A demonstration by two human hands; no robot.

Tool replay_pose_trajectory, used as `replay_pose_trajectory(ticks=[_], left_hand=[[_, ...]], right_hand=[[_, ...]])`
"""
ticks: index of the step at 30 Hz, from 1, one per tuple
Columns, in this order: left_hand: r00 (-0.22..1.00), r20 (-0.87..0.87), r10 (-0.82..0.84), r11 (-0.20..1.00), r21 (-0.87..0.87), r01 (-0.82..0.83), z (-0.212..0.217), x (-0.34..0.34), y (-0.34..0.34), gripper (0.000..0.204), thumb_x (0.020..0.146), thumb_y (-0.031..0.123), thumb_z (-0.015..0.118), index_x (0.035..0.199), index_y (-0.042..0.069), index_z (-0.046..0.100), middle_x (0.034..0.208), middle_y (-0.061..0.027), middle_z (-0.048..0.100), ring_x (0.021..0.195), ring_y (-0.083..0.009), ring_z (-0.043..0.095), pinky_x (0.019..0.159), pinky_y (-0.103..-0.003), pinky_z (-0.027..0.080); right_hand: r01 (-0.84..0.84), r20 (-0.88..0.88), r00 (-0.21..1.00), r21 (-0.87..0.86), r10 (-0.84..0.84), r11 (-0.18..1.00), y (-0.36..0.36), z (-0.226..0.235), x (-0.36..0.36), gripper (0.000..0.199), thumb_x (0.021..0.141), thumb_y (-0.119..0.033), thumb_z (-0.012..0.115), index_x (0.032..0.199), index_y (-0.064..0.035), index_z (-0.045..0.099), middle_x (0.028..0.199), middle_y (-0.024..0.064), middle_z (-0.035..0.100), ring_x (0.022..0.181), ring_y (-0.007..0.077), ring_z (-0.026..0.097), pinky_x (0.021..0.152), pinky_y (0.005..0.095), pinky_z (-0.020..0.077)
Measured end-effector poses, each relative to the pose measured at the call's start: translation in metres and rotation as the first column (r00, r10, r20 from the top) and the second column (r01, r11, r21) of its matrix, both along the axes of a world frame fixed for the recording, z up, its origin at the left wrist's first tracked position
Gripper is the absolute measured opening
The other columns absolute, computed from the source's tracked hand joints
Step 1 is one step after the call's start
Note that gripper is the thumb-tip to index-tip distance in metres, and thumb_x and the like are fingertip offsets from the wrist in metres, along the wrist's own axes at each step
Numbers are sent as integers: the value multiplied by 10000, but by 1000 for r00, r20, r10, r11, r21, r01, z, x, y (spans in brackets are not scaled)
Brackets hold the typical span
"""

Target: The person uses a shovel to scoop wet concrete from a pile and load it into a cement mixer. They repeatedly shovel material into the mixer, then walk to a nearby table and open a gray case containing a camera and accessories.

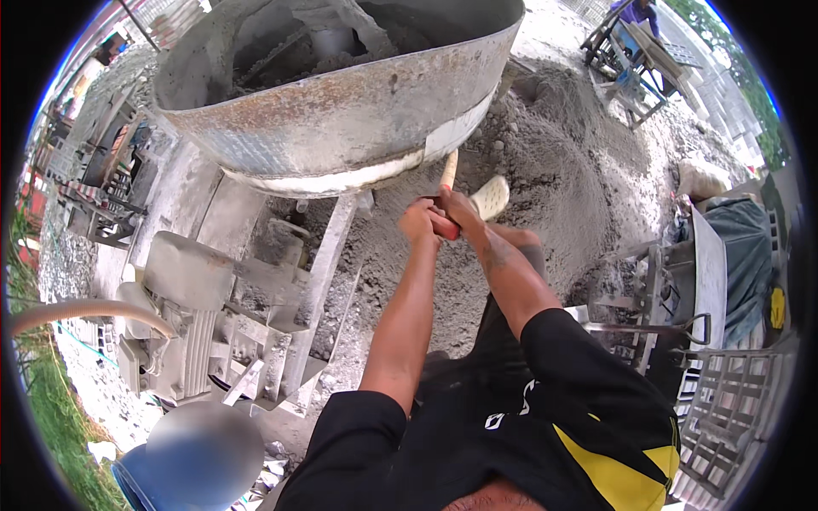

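My left hand [418, 220] and my right hand [461, 210] are close together in front of me, both closed round a wooden-shafted tool [449, 167] with a red grip. The pale shaft runs away from me toward the lower wall of a big round mixer pan [341, 119]. Its far end is hidden, so the tool's head cannot be made out. Rusty and caked with grey, the pan holds grey material round a central hub. Grey sand and gravel [554, 162] are heaped beside and below it. A pale clog with holes [491, 198] shows just beyond my right hand.
Left of me stands dusty machinery with a motor-like housing [187, 268] and a slanting metal beam [328, 255]. A ribbed hose [94, 313] and a blue drum [141, 473] are nearby. Another D-handled tool [700, 329] lies at right, near stacked racks [724, 417]. A person [637, 12] is far right.
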State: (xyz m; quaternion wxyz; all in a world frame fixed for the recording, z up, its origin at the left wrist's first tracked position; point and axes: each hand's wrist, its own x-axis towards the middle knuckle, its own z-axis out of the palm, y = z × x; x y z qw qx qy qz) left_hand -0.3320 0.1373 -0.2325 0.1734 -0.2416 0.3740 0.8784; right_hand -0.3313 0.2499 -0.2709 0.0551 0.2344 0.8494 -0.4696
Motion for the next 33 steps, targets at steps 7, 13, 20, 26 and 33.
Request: replay_pose_trajectory(ticks=[7,13,20,26,33], left_hand=[[997,62,-44,998,-47,47,-64,39,-37,79,700,52,605,720,-15,566,599,-98,561,488,-214,565,486,-322,472],[997,32,-77,994,79,74,-84,116,8,96,716,44,607,783,-24,588,644,-98,592,552,-204,596,525,-309,484],[994,-36,-108,969,220,113,-40,236,22,87,737,56,585,797,-4,567,702,-100,596,628,-211,598,613,-326,493],[982,-171,-85,858,489,159,25,324,32,65,772,77,565,761,42,512,636,-50,502,569,-187,493,651,-326,468],[942,-189,-276,938,161,307,88,431,54,96,765,27,585,762,30,489,613,-57,501,542,-177,506,572,-302,451]], right_hand=[[189,-137,971,-69,-197,980,-37,-60,38,623,956,-535,321,916,15,610,772,151,629,690,246,611,616,375,459],[167,34,986,-91,-165,982,20,-90,109,683,944,-565,317,788,-1,670,721,168,654,711,267,643,642,395,473],[116,-32,992,-182,-123,976,42,-69,224,628,940,-580,367,862,-40,678,694,32,618,625,118,556,554,305,446],[102,13,994,-376,-105,921,54,-1,308,548,944,-536,428,911,-51,684,703,13,628,628,91,569,541,275,453],[75,-75,961,-854,-265,515,49,66,450,495,928,-495,508,999,-22,636,810,13,612,677,92,561,578,252,463]])
